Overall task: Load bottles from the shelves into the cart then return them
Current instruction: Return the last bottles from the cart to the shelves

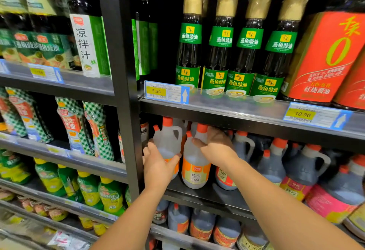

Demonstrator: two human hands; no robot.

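Two clear white-vinegar jugs with orange caps and orange labels stand on the middle shelf (207, 196). My left hand (158, 164) wraps the lower body of the left jug (167, 141). My right hand (217, 149) grips the shoulder and neck of the right jug (194, 168). Both jugs are upright and seem to rest on the shelf. No cart is in view.
Dark vinegar jugs (276, 162) crowd the shelf to the right. Tall green-labelled soy bottles (219, 52) stand on the shelf above, whose front rail (237, 109) hangs just over my hands. A black upright post (126, 91) is close on the left, with pouches (85, 129) beyond it.
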